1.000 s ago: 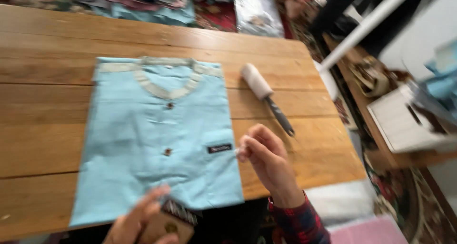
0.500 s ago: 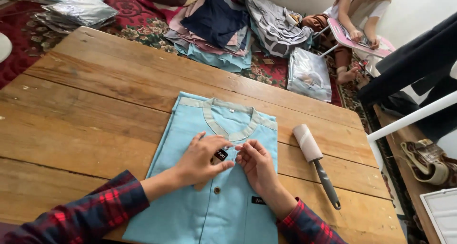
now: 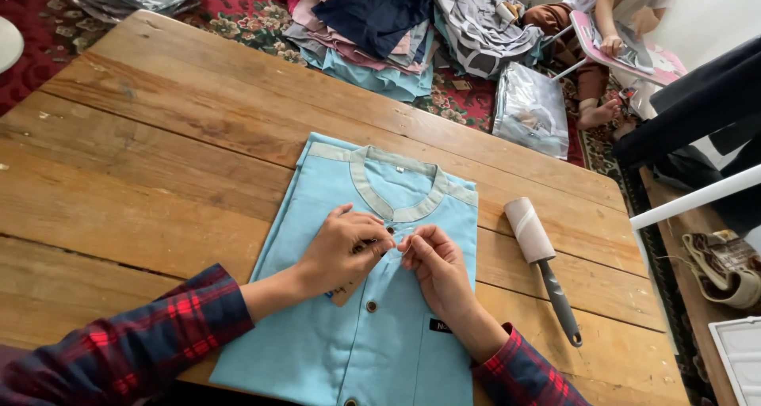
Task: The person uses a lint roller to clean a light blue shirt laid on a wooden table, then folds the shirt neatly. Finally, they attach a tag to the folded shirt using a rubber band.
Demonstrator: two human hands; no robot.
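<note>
A folded light blue shirt [image 3: 317, 208] with a grey-green band collar lies flat on the wooden table [image 3: 158, 137]. My left hand [image 3: 342, 249] and my right hand [image 3: 434, 265] meet at the shirt's front placket just below the collar, fingers pinched together on the cloth near the top button. A small brown card tag [image 3: 342, 293] shows under my left hand. Brown buttons run down the front. Both my sleeves are red and dark plaid.
A lint roller [image 3: 542, 257] with a grey handle lies on the table right of the shirt. Beyond the far edge, folded clothes [image 3: 372, 26] and plastic-wrapped garments [image 3: 529, 109] lie on a patterned red rug. Another person [image 3: 610, 26] sits at the upper right.
One second ago my hands were at the shirt's lower edge, the left holding a dark tag. They moved up to the placket below the collar and stay pinched there.
</note>
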